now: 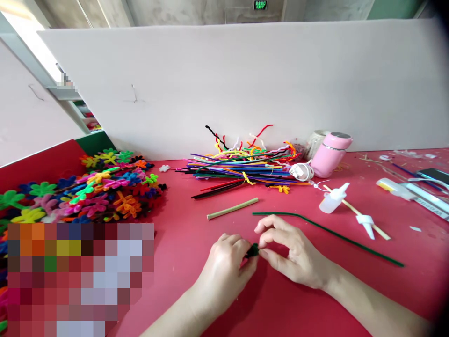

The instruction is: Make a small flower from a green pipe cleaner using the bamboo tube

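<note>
Left hand (224, 262): pinches green pipe cleaner coil (251, 251).
Right hand (294, 255): fingertips closed on same coil.
Bench (196, 243): red; straight green stem (329, 233) nearby.

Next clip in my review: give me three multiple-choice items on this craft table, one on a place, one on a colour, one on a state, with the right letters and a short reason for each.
1. Where does the heap of finished pipe-cleaner flowers lie on the red table?
A. at the left
B. at the right edge
C. directly under the hands

2. What colour is the pipe cleaner that the hands work on?
A. yellow
B. dark green
C. white

3. How does the pink flask stand?
A. lying flat, lid off
B. upside down
C. lid on, leaning in this view

Answers:
1 A: the heap fills the left side, apart from both hands.
2 B: the left hand and right hand pinch its dark green coiled end between their fingertips, and the rest trails off to the right.
3 C: its silver lid sits on top, and the body slants.
</note>
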`<state>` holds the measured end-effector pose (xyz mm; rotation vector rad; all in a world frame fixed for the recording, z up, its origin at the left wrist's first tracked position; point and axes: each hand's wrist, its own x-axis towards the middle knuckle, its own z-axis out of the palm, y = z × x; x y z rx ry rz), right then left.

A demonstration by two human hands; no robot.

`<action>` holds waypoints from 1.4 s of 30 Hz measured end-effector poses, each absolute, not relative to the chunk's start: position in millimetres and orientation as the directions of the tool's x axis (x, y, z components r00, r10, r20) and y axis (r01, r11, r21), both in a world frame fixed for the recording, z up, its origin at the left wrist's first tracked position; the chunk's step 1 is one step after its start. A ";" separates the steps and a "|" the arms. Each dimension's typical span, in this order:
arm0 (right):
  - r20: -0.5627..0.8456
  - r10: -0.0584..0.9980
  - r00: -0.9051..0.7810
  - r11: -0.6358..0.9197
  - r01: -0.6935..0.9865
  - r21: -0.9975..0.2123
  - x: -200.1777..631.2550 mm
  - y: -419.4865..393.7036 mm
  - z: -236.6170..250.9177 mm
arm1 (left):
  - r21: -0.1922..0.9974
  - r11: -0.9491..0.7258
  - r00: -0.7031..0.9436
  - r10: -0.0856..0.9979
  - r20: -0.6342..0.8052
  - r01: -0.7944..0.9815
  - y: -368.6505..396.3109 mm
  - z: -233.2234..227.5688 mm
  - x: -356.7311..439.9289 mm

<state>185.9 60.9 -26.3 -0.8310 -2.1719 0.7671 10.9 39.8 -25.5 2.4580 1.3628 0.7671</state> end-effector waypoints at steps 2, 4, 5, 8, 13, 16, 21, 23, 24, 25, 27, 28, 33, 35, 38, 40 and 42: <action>0.371 0.749 -0.548 0.609 0.350 -0.712 184.0 58.1 -26.9 | 0.361 -0.572 0.432 0.809 0.399 0.737 39.5 -28.6 9.9; 0.351 0.770 -0.532 0.581 0.359 -0.731 181.0 55.3 -27.7 | 0.292 -0.597 0.441 0.775 0.453 0.748 39.3 -30.6 9.3; 0.336 0.786 -0.519 0.558 0.361 -0.747 179.3 53.9 -28.0 | 0.260 -0.611 0.451 0.754 0.477 0.747 39.1 -31.2 9.4; 0.284 0.839 -0.464 0.470 0.357 -0.807 173.9 50.2 -28.5 | 0.192 -0.650 0.483 0.702 0.524 0.736 38.6 -32.0 10.8; 0.175 0.902 -0.395 0.318 0.333 -0.888 171.5 50.3 -28.5 | 0.262 -0.647 0.465 0.722 0.513 0.716 38.8 -31.8 12.3; 0.122 0.909 -0.398 0.253 0.295 -0.921 173.1 54.0 -28.4 | 0.305 -0.641 0.444 0.733 0.516 0.704 39.6 -30.7 11.2; 0.089 0.912 -0.401 0.203 0.252 -0.946 173.9 57.2 -28.0 | 0.264 -0.692 0.454 0.666 0.592 0.672 39.3 -29.9 9.4; 0.079 0.913 -0.400 0.187 0.237 -0.953 173.7 57.2 -27.7 | 0.241 -0.705 0.460 0.644 0.611 0.667 38.8 -30.7 8.8; 0.073 0.913 -0.402 0.178 0.230 -0.957 173.7 57.3 -27.6 | 0.231 -0.711 0.467 0.636 0.615 0.664 38.7 -31.3 8.4; 0.066 0.912 -0.406 0.170 0.226 -0.959 173.8 57.4 -27.5 | 0.224 -0.716 0.474 0.629 0.616 0.661 38.8 -31.9 8.0; 0.052 0.903 -0.426 0.160 0.223 -0.962 174.4 58.3 -27.3 | 0.210 -0.727 0.491 0.619 0.613 0.654 39.6 -33.0 7.0; 0.042 0.897 -0.440 0.155 0.225 -0.962 174.9 59.0 -27.3 | 0.202 -0.732 0.500 0.613 0.612 0.651 40.3 -33.4 6.6; -0.019 0.852 -0.523 0.136 0.257 -0.957 178.6 63.2 -25.8 | 0.161 -0.768 0.543 0.568 0.619 0.620 42.7 -34.8 5.4; -0.023 0.840 -0.542 0.159 0.287 -0.945 179.7 64.1 -23.7 | 0.164 -0.774 0.549 0.565 0.616 0.612 42.4 -35.1 6.0; -0.016 0.832 -0.555 0.209 0.339 -0.917 181.0 64.6 -19.0 | 0.175 -0.775 0.559 0.574 0.598 0.607 41.5 -35.0 8.2; 0.009 0.824 -0.567 0.254 0.355 -0.900 181.7 64.8 -15.9 | 0.176 -0.775 0.568 0.577 0.587 0.606 41.0 -34.7 9.7; 0.048 0.814 -0.579 0.308 0.361 -0.880 182.0 64.7 -13.2 | 0.176 -0.775 0.579 0.584 0.569 0.607 40.5 -34.6 10.9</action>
